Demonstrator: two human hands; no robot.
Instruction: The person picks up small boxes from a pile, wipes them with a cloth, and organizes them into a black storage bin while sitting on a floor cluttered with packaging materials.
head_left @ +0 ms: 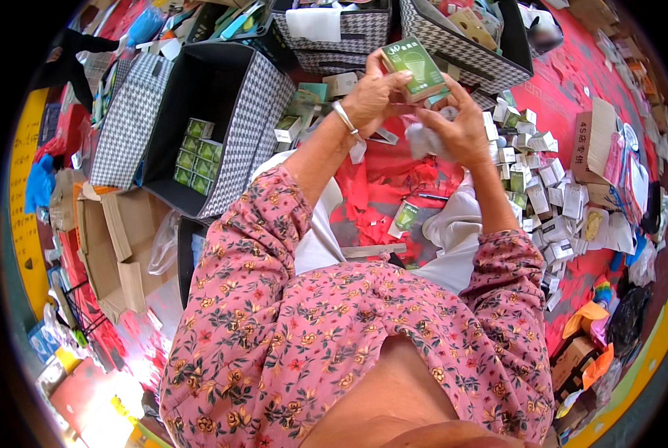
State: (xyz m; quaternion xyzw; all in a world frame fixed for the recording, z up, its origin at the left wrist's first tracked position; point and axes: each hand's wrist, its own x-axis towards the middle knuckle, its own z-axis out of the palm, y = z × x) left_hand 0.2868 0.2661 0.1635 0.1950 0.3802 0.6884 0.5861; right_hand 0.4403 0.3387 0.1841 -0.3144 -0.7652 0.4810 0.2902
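Note:
My left hand [375, 95], with a bracelet at its wrist, grips a green carton [416, 67] with a pale printed face, held tilted up. Beside it my right hand [457, 127] is closed round a crumpled white wad [426, 140], cloth or tissue, I cannot tell which. Its raised forefinger lies close to the carton's right edge; whether it touches is unclear. Another small green and white box [403, 219] lies on the red floor covering between my legs. To the left, an open black-lined storage box [248, 112] with a checked outside holds several small green boxes [199, 155].
Many small white and green boxes [547, 194] are heaped at my right. Checked storage bins [453, 52] stand ahead, filled with goods. An open brown cardboard box [117, 246] lies at left, and another carton [594, 142] stands at right. A pen [432, 196] lies near my right leg.

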